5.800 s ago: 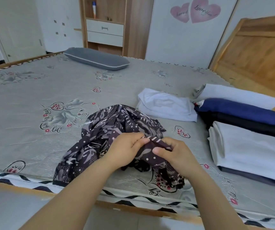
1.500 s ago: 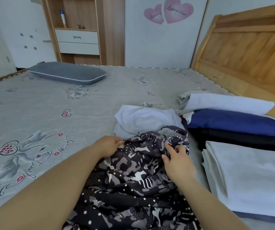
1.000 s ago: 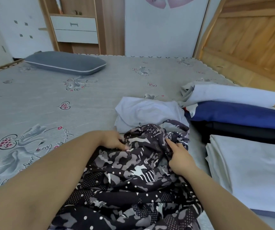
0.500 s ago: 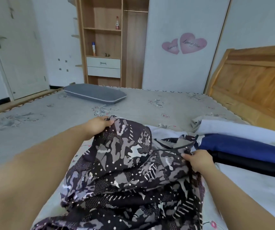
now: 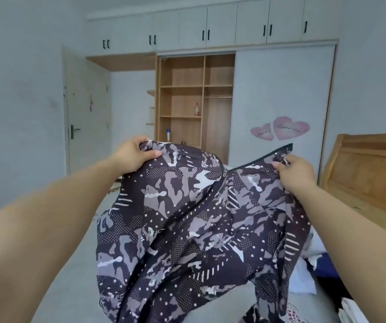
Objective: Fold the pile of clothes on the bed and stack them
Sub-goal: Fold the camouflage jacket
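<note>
While the patterned garment [image 5: 187, 217] is held up above the bed [image 5: 75, 264], its top edge is gripped at one corner by the left hand [image 5: 133, 157] and pinched at the other by the right hand [image 5: 292, 171].

A bedroom with pale grey walls and a closed white door [image 5: 87, 113] on the left. Ahead, an open wooden wardrobe [image 5: 194, 101] holds two bottles, beside a white sliding panel [image 5: 280, 89] bearing two pink heart stickers [image 5: 280, 131]. White cupboards [image 5: 210, 29] run above; a wooden headboard [image 5: 371, 169] stands at right.
</note>
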